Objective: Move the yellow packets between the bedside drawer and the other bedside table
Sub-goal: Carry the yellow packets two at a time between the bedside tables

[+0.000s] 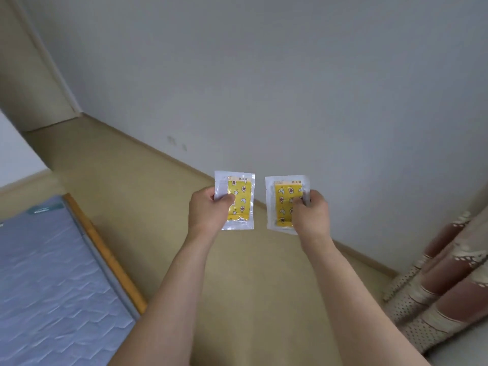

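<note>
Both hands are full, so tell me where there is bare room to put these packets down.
Left hand and right hand each hold a yellow packet. Bare patches: the floor between the bed and the wall, and the mattress top. Crowded by the curtain. No bedside table is in view.

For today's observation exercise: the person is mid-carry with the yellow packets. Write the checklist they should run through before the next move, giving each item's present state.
1. Left hand grips the left packet: ok, thumb curled over its front.
2. Right hand grips the right packet: ok, pinched at its right edge.
3. Packets held apart, not overlapping: ok, a gap shows between them.
4. Wrappers intact: cannot tell, picture too soft.
5. Destination bedside table or drawer in sight: not ok, only floor, wall, mattress and curtain show.
6. Path ahead free of obstacles: ok, bare floor in front.
</note>
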